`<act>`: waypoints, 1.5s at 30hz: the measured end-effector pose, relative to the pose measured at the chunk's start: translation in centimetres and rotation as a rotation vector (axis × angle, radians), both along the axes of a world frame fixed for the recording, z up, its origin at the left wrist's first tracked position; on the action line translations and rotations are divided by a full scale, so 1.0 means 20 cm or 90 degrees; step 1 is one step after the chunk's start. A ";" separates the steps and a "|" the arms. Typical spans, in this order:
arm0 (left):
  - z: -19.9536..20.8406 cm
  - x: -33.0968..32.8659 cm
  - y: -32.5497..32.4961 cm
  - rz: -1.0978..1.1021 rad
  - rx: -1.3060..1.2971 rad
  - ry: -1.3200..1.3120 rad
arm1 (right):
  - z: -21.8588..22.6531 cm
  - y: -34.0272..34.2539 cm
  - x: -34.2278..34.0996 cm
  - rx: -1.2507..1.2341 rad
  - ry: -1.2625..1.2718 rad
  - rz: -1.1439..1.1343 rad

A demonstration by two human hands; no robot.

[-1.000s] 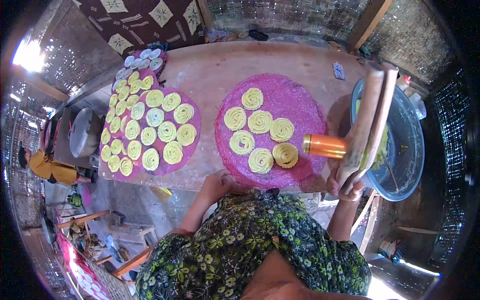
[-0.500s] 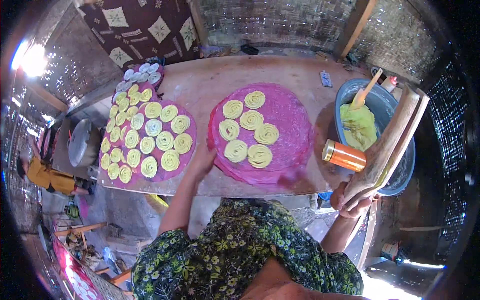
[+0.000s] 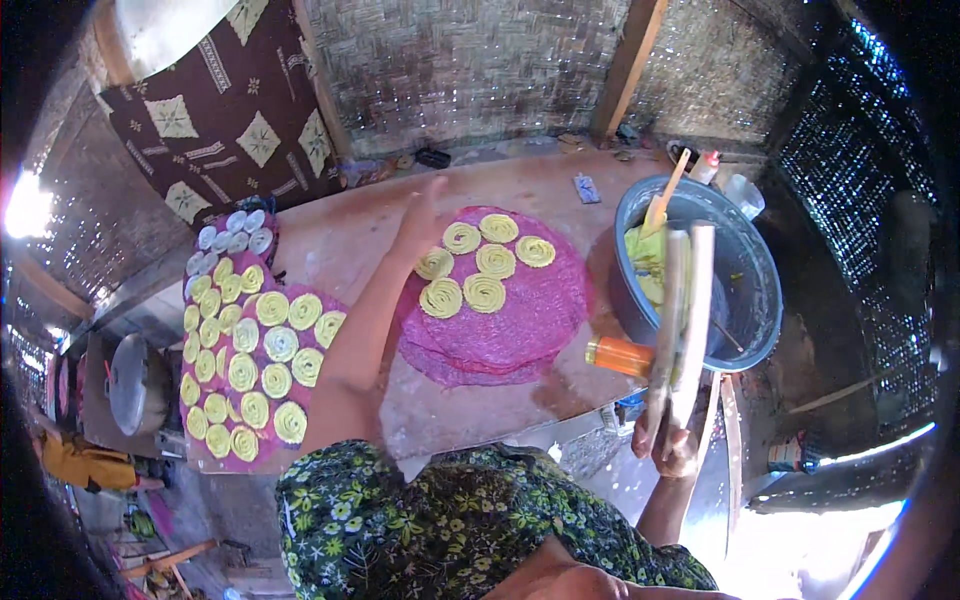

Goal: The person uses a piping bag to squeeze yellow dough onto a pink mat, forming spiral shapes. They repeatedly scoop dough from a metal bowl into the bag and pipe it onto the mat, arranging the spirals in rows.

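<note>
My right hand is closed around the lower ends of a wooden press with two long handles. An orange cylinder with a gold rim sticks out to the left of the handles, over the table's right side. My left hand, slightly blurred, reaches to the far left edge of a round pink mesh mat. Its fingers look stretched out, and I cannot tell whether they touch the mat. Several yellow spiral dough coils lie on the mat's far half. My left forearm partly covers another mat's coils.
More yellow coils cover pink mats on the left, with whitish coils behind. At right stands a large grey tub holding yellow dough and a spatula. A lidded pot and another person are far left.
My left hand has moved from the mat's near left edge to its far left. The mat has turned clockwise with its coils. The press now stands more upright, and the whole view has shifted.
</note>
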State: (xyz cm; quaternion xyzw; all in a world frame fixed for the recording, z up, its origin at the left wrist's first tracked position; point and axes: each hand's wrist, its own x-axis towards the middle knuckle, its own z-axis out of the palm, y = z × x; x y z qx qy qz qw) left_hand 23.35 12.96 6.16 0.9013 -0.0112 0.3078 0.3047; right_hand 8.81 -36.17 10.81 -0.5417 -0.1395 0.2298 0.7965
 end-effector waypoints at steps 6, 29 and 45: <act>0.42 -0.76 -0.73 -0.513 -0.164 0.480 | 0.07 0.24 0.04 -0.227 -0.064 0.226; 0.76 -1.08 -0.47 -0.411 0.067 0.421 | 0.95 1.30 -0.11 -0.124 -0.785 0.551; 0.76 -0.96 -0.27 -0.082 -0.518 -0.386 | 0.56 1.16 0.47 0.316 -0.177 -0.306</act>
